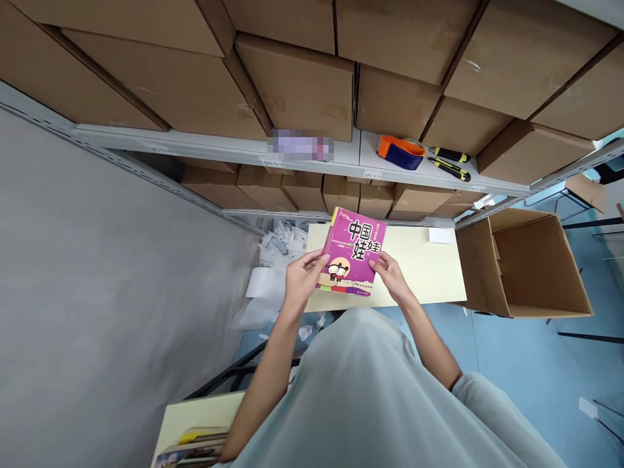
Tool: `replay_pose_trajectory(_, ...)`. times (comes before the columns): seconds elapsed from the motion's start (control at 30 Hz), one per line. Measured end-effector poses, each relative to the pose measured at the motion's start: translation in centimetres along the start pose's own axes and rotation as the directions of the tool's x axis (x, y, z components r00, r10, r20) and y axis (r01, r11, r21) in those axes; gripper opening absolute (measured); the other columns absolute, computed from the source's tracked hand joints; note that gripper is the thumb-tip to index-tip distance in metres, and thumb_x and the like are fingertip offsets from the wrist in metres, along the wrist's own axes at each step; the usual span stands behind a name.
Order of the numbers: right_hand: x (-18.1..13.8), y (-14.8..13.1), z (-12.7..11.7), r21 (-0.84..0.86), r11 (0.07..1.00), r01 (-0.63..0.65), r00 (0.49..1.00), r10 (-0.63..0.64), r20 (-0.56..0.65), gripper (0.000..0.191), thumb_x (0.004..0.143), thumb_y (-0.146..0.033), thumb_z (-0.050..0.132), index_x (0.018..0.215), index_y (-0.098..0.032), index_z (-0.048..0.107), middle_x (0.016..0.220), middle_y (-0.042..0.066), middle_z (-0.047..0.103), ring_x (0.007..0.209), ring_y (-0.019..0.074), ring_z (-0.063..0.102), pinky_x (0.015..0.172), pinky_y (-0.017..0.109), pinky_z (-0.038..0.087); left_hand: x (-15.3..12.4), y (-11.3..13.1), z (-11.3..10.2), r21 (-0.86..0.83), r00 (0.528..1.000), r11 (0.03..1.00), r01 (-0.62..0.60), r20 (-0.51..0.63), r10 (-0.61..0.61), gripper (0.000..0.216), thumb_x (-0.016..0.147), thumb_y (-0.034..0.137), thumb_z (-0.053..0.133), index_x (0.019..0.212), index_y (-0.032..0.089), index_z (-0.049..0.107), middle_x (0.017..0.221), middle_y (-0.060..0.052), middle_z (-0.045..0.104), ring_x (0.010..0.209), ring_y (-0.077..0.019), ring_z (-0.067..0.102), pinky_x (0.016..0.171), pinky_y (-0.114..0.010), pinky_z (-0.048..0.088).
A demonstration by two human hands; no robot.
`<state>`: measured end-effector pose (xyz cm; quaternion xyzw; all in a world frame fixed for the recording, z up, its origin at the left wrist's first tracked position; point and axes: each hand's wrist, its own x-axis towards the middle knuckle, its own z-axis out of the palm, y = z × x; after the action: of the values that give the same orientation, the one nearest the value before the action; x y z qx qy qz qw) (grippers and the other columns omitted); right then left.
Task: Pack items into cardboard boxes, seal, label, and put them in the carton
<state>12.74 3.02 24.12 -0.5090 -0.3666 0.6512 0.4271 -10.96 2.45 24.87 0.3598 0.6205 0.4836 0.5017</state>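
- Purple book (353, 260), held up in front of tall metal shelving (341, 156) stacked with closed brown cartons (297, 84).
- Pale yellow bench (419, 276), beyond and below the book, with a small white box (439, 235) near its far right corner.
- Large open carton (541, 266) just beside the bench's right end, its mouth showing.
- The book itself, front cover up and tilted slightly, looks light and fairly stiff, with a smooth cover that may slip a little; both side edges seem the best places to hold, thumbs in front, fingers behind.
- Left hand (303, 276) grips the lower left edge, by the spine; right hand (390, 276) pinches the right edge.
- Orange and blue tape dispenser (402, 153) on the shelf above, beside two yellow and black cutters (451, 166).
- Hard to make out: other books (190, 448) at lower left are cut off by the frame; the purple book's back cover and most of the supporting fingers are hidden; one shelf item (301, 145) is pixelated beyond recognition.
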Motion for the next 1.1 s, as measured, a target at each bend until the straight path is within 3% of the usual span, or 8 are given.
replay_pose_trajectory(0.1, 0.5, -0.2, 0.5, -0.034, 0.999, 0.012, 1.0, -0.011, 0.025, 0.06, 0.075, -0.067, 0.089, 0.115, -0.025, 0.073, 0.126, 0.008, 0.082, 0.119, 0.03, 0.076, 0.102, 0.042, 0.064, 1.2, -2.0, -1.0, -0.062, 0.991, 0.989, 0.132, -0.012, -0.133, 0.084, 0.059, 0.077, 0.094, 0.111, 0.012, 0.081, 0.104, -0.017, 0.084, 0.092, -0.0311, 0.08, 0.082, -0.044, 0.069)
replay_pose_trajectory(0.23, 1.1, -0.3, 0.5, -0.044, 0.999, 0.02, 0.998, -0.017, 0.066, 0.06, 0.075, -0.068, 0.089, 0.115, -0.024, 0.077, 0.124, 0.007, 0.083, 0.109, 0.0288, 0.079, 0.098, 0.042, 0.065, 1.5, -2.3, -2.0, -0.048, 0.989, 0.989, 0.142, 0.053, -0.139, 0.078, 0.058, 0.07, 0.097, 0.111, 0.015, 0.081, 0.108, -0.016, 0.084, 0.093, -0.0298, 0.08, 0.088, -0.045, 0.068)
replay_pose_trajectory(0.43, 1.1, -1.3, -1.3, -0.241, 0.96, 0.142, 0.989, -0.129, 0.069, 0.04, 0.079, -0.06, 0.089, 0.101, -0.027, 0.088, 0.116, 0.004, 0.086, 0.118, 0.0334, 0.077, 0.119, 0.052, 0.052, 1.8, -0.9, -3.2, 0.122, 0.984, 0.983, -0.141, 0.13, 0.125, 0.049, 0.069, 0.061, 0.093, 0.094, 0.02, 0.082, 0.105, -0.011, 0.084, 0.1, -0.0277, 0.078, 0.103, -0.046, 0.063)
replay_pose_trajectory(0.57, 0.6, -2.5, -2.3, -0.321, 0.893, 0.315, 0.948, -0.282, 0.147, 0.024, 0.089, -0.057, 0.084, 0.1, -0.037, 0.09, 0.121, 0.002, 0.085, 0.134, 0.0315, 0.072, 0.131, 0.057, 0.039, 1.3, 0.1, -2.9, 0.243, 0.919, 0.888, -0.391, 0.156, 0.362, 0.022, 0.086, 0.047, 0.08, 0.088, 0.025, 0.083, 0.102, -0.008, 0.084, 0.103, -0.0266, 0.077, 0.105, -0.046, 0.06)
replay_pose_trajectory(0.7, 0.1, -3.0, -3.0, -0.301, 0.87, 0.391, 0.919, -0.353, 0.175, 0.022, 0.093, -0.058, 0.08, 0.102, -0.04, 0.09, 0.129, 0.002, 0.083, 0.143, 0.0306, 0.065, 0.128, 0.057, 0.044, 0.4, 0.5, -2.2, 0.309, 0.874, 0.818, -0.485, 0.159, 0.458, 0.017, 0.092, 0.039, 0.072, 0.089, 0.027, 0.082, 0.108, -0.007, 0.084, 0.106, -0.0259, 0.076, 0.105, -0.046, 0.058)
replay_pose_trajectory(0.93, -0.3, -1.8, -3.4, -0.296, 0.934, 0.2, 0.978, -0.21, -0.002, 0.038, 0.08, -0.057, 0.09, 0.107, -0.031, 0.089, 0.116, 0.005, 0.086, 0.117, 0.0329, 0.078, 0.115, 0.051, 0.057, 0.4, -0.8, -1.7, 0.243, 0.949, 0.919, -0.309, 0.137, 0.283, 0.042, 0.085, 0.052, 0.079, 0.115, 0.023, 0.079, 0.104, -0.008, 0.081, 0.103, -0.0261, 0.074, 0.103, -0.043, 0.059)
replay_pose_trajectory(1.03, 0.4, -0.8, -3.5, -0.249, 0.959, 0.133, 0.986, -0.153, -0.062, 0.057, 0.079, -0.054, 0.091, 0.128, -0.025, 0.083, 0.101, 0.003, 0.086, 0.101, 0.0268, 0.079, 0.105, 0.044, 0.061, 0.8, -1.7, -1.3, 0.153, 0.971, 0.966, -0.208, 0.154, 0.184, 0.071, 0.081, 0.054, 0.083, 0.142, 0.021, 0.066, 0.092, -0.003, 0.076, 0.091, -0.021, 0.074, 0.098, -0.038, 0.06)
replay_pose_trajectory(1.1, 1.1, 0.0, -3.7, -0.225, 0.969, 0.103, 0.991, -0.119, -0.058, 0.067, 0.083, -0.054, 0.087, 0.14, -0.022, 0.076, 0.088, 0.0, 0.084, 0.095, 0.023, 0.078, 0.103, 0.042, 0.061, 1.3, -2.6, -1.2, 0.119, 0.972, 0.981, -0.153, 0.198, 0.128, 0.072, 0.082, 0.055, 0.08, 0.144, 0.02, 0.065, 0.089, -0.003, 0.075, 0.089, -0.0202, 0.073, 0.092, -0.035, 0.061)
